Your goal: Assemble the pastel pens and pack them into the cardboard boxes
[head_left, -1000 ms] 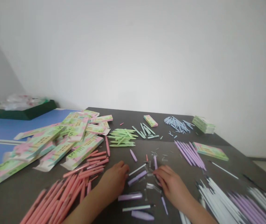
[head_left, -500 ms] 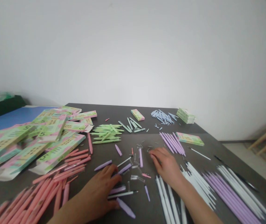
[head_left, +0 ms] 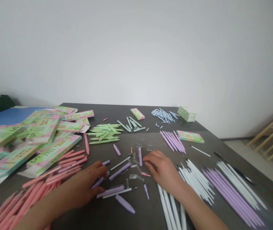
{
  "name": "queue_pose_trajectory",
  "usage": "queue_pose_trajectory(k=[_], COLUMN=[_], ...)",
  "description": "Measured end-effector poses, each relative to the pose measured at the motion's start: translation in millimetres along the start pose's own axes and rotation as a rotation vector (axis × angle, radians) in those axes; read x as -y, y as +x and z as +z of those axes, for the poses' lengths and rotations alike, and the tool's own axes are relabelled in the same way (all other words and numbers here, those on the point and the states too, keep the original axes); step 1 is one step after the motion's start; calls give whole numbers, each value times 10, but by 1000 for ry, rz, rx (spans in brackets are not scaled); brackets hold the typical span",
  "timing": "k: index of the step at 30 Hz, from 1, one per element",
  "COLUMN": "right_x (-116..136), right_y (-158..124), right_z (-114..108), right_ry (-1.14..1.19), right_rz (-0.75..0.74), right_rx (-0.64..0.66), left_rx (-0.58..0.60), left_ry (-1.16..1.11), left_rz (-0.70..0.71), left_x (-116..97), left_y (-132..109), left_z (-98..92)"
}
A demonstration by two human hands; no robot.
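My left hand [head_left: 87,182] is at the left of the loose pen parts, its thumb and fingers closed around a purple pen barrel [head_left: 98,182]. Below its thumb lie another purple barrel [head_left: 112,191], a white refill [head_left: 120,192] and a tapered purple piece [head_left: 125,203]. My right hand [head_left: 161,167] rests low over the table with thumb and fingertips pinched together; whatever is between them is hidden. Just left of those fingertips is an upright-pointing purple tube [head_left: 140,156]. Clear plastic bits [head_left: 133,176] and tiny springs [head_left: 149,148] are scattered between the hands.
Pink barrels [head_left: 37,195] and printed pen boxes [head_left: 52,156] pile up at left. Green pens [head_left: 106,132] and blue pieces [head_left: 164,115] lie farther back. White barrels [head_left: 196,180] and purple barrels [head_left: 232,196] line the right, near a stack of boxes [head_left: 186,114].
My left hand has shifted left, away from the middle parts, and closed on a purple barrel. My right hand has moved left toward the purple tube. The view has shifted slightly.
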State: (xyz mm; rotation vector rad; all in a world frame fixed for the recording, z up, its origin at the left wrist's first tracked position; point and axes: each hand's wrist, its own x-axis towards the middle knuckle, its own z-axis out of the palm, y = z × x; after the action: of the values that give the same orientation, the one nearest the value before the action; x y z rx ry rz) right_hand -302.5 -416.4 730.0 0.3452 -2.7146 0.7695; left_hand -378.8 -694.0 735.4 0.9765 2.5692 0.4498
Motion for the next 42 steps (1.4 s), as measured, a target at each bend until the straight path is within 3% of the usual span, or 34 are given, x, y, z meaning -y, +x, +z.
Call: queue_pose_trajectory(k=[4,11,17,25,31,35,39,42], right_x=[35,233,322,445,601,582,536,528], right_y=[-18,-125,-170,-204,-303,-317,-338,-350], right_z=[37,223,406,350,602,681,699,713], right_ry=[33,7,-108,-83,-230,-210,-153,-128], right_rz=[-10,-131,-139,-145,-275,-292,-358,-432], right_rx=[99,322,354,321,512,526,548,595], left_rx=[10,31,-12,1,-43,-71,25,59], left_ry=[51,107,69,-24,-16,-248,-770,-947], left_rz=[-97,-55,-35,-65,-60,-74,-121,-158], left_x=[33,10,65,80,125,151,68,9], left_y=[17,-15,30,33,55,96,66,22], left_z=[-28,57,159,109,31,-54,-172,-258])
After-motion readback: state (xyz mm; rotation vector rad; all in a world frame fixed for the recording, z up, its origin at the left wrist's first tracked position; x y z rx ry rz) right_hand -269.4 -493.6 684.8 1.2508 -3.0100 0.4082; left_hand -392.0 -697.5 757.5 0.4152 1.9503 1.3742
